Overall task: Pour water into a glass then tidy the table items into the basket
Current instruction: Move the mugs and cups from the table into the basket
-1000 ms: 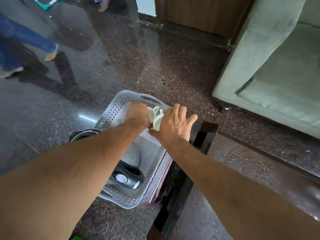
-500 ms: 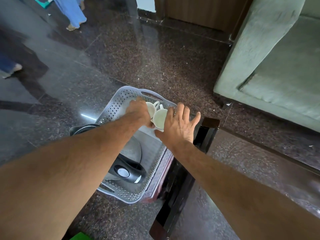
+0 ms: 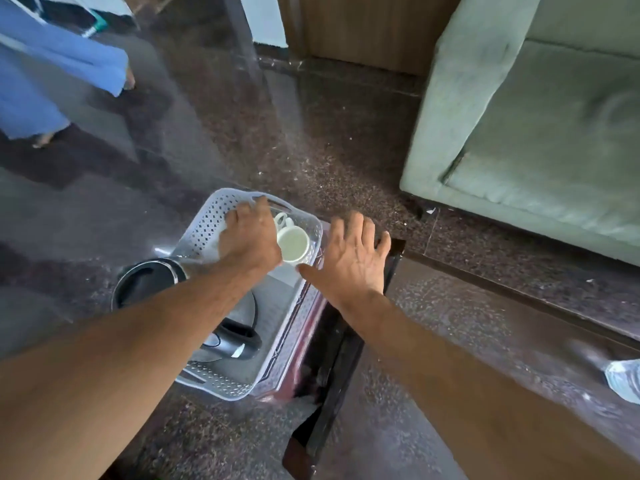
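Note:
A grey perforated plastic basket (image 3: pixel 207 223) stands on the floor beside the table's corner. In it lies a steel kettle with a black handle (image 3: pixel 239 341), and a white cup (image 3: pixel 293 244) sits at the far end, mouth towards me. My left hand (image 3: pixel 247 237) reaches into the basket with its fingers curled over a second white cup, of which only the handle (image 3: pixel 282 219) shows. My right hand (image 3: pixel 349 261) hovers with spread fingers, holding nothing, just right of the first cup, above the basket's right rim.
A dark glossy table (image 3: pixel 467 323) with a black frame runs to the lower right, and a clear plastic bottle (image 3: pixel 623 382) lies at its right edge. A green sofa (image 3: pixel 536 133) stands behind it. A person in blue clothing (image 3: pixel 52 81) walks at the upper left.
My right hand has let go of the white cup and pulled back to the right, fingers spread. The cup now rests in the basket. My left hand stays low in the basket.

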